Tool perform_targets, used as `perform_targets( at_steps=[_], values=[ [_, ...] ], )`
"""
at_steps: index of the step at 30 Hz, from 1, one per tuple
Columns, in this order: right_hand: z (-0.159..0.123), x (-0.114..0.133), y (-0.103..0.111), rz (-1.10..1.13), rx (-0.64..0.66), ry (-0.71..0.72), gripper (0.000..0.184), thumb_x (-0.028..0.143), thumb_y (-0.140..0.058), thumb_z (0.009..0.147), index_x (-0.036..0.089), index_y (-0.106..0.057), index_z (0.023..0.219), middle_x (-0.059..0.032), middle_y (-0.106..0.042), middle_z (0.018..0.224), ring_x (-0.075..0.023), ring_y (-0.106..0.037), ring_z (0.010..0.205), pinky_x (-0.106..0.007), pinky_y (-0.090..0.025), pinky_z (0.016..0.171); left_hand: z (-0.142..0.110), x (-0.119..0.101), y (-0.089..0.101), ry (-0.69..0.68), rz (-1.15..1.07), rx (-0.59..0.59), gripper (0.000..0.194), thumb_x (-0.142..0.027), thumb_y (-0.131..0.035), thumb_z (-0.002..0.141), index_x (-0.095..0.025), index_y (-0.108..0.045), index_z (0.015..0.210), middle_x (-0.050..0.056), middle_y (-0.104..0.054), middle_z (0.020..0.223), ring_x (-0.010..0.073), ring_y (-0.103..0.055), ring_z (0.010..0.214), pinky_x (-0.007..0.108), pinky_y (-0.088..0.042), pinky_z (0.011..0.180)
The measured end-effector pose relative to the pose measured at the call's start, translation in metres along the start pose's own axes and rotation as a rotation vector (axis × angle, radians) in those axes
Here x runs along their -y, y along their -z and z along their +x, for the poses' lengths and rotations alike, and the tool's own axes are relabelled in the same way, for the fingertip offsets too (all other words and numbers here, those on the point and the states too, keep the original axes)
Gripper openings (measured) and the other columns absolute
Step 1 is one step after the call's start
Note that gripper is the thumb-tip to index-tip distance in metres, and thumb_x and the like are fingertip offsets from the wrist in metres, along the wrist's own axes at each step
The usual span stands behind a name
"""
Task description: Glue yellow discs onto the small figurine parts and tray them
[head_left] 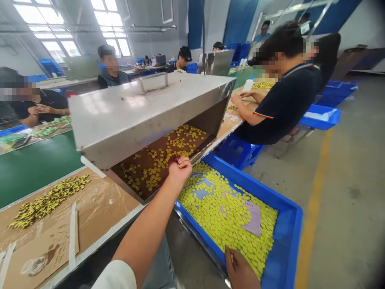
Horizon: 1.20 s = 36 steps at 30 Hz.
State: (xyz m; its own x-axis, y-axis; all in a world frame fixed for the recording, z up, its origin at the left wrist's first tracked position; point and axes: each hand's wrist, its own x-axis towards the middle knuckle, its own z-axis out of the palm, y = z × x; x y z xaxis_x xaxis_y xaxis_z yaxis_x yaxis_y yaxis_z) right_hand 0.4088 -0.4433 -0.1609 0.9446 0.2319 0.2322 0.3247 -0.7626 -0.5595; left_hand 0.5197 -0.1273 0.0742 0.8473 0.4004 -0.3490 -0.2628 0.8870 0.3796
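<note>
Yellow round discs [222,212] are lying in a blue plastic tray [287,237] below the left hand [179,170], clamping one, while the right hand's [240,271] grip among them is unclear.

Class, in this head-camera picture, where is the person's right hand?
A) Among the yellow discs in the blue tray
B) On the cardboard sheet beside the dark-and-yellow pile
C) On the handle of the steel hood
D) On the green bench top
A. The right hand is inside the blue tray, its fingers among the yellow discs.
</note>
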Motion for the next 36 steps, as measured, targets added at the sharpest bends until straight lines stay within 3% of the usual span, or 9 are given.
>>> perform_targets(
  at_steps=[4, 8, 13, 17, 23, 27, 30, 32, 36],
  values=[
    [-0.002, 0.007, 0.002, 0.034, 0.100, -0.179, 0.045, 0.054, -0.042, 0.090, 0.022, -0.070, 0.075, -0.0068, -0.070, 0.065, -0.0249, -0.069, 0.057, -0.032, -0.048, 0.049, -0.009, 0.011, 0.009, 0.174, -0.020, 0.028, 0.039, -0.020, -0.039, 0.097, -0.019, -0.036, 0.058, -0.007, -0.029, 0.051, 0.0050, -0.021, 0.035, 0.019, -0.018, 0.034],
    [0.018, 0.010, -0.002, 0.084, 0.135, -0.222, 0.047, 0.055, -0.041, 0.091, 0.019, -0.071, 0.087, -0.0081, -0.073, 0.074, -0.0224, -0.070, 0.063, -0.029, -0.049, 0.055, -0.039, 0.018, 0.035, 0.333, 0.007, 0.008, 0.045, -0.029, -0.044, 0.097, -0.021, -0.029, 0.055, -0.007, -0.024, 0.049, 0.0061, -0.021, 0.034, 0.020, -0.018, 0.034],
    [0.100, 0.011, -0.027, 0.073, 0.172, -0.196, 0.047, 0.052, -0.043, 0.094, 0.015, -0.068, 0.107, -0.0098, -0.073, 0.093, -0.0198, -0.067, 0.072, -0.031, -0.052, 0.070, -0.085, 0.028, 0.087, 0.506, 0.061, -0.086, 0.051, -0.045, -0.049, 0.097, -0.019, -0.034, 0.056, -0.009, -0.023, 0.048, 0.0038, -0.019, 0.032, 0.017, -0.013, 0.033],
    [0.175, 0.015, -0.066, 0.015, 0.235, -0.174, 0.030, 0.039, -0.055, 0.097, 0.018, -0.062, 0.117, -0.0078, -0.066, 0.114, -0.0199, -0.065, 0.098, -0.040, -0.053, 0.087, -0.116, 0.037, 0.137, 0.568, 0.129, -0.186, 0.053, -0.058, -0.054, 0.090, -0.017, -0.041, 0.059, -0.009, -0.027, 0.048, 0.0017, -0.012, 0.032, 0.016, -0.007, 0.032],
    [0.234, 0.019, -0.117, -0.073, 0.364, -0.179, 0.031, 0.035, -0.059, 0.096, 0.018, -0.059, 0.123, -0.0094, -0.059, 0.126, -0.0224, -0.062, 0.106, -0.044, -0.055, 0.089, -0.141, 0.029, 0.192, 0.618, 0.323, -0.246, 0.042, -0.044, -0.075, 0.077, -0.017, -0.048, 0.058, -0.009, -0.028, 0.049, 0.0028, -0.017, 0.037, 0.018, -0.011, 0.039],
    [0.248, 0.012, -0.133, -0.105, 0.444, -0.204, 0.031, 0.035, -0.059, 0.096, 0.018, -0.059, 0.121, -0.0092, -0.060, 0.125, -0.0220, -0.063, 0.104, -0.042, -0.055, 0.088, -0.147, 0.017, 0.209, 0.641, 0.355, -0.293, 0.034, -0.037, -0.079, 0.068, -0.016, -0.055, 0.058, -0.007, -0.033, 0.052, 0.0029, -0.025, 0.040, 0.018, -0.017, 0.041],
    [0.256, 0.005, -0.139, -0.107, 0.502, -0.215, 0.031, 0.035, -0.060, 0.096, 0.017, -0.059, 0.120, -0.0086, -0.062, 0.121, -0.0215, -0.064, 0.102, -0.041, -0.056, 0.086, -0.150, 0.014, 0.217, 0.639, 0.325, -0.244, 0.015, -0.021, -0.077, 0.063, -0.014, -0.065, 0.066, -0.003, -0.046, 0.057, 0.0060, -0.041, 0.047, 0.018, -0.027, 0.043],
    [0.259, 0.000, -0.140, -0.107, 0.532, -0.209, 0.031, 0.036, -0.060, 0.095, 0.017, -0.059, 0.120, -0.0083, -0.062, 0.120, -0.0212, -0.064, 0.100, -0.041, -0.056, 0.085, -0.151, 0.015, 0.220, 0.621, 0.353, -0.232, 0.014, -0.012, -0.076, 0.060, -0.011, -0.070, 0.073, 0.002, -0.057, 0.064, 0.0083, -0.050, 0.053, 0.019, -0.033, 0.045],
    [0.259, -0.005, -0.140, -0.132, 0.530, -0.188, 0.029, 0.035, -0.058, 0.096, 0.018, -0.060, 0.120, -0.0085, -0.061, 0.122, -0.0210, -0.063, 0.102, -0.041, -0.056, 0.087, -0.156, 0.014, 0.223, 0.620, 0.373, -0.242, 0.021, -0.008, -0.074, 0.073, -0.007, -0.074, 0.094, 0.014, -0.072, 0.092, 0.0179, -0.069, 0.081, 0.026, -0.053, 0.072]
  ],
)
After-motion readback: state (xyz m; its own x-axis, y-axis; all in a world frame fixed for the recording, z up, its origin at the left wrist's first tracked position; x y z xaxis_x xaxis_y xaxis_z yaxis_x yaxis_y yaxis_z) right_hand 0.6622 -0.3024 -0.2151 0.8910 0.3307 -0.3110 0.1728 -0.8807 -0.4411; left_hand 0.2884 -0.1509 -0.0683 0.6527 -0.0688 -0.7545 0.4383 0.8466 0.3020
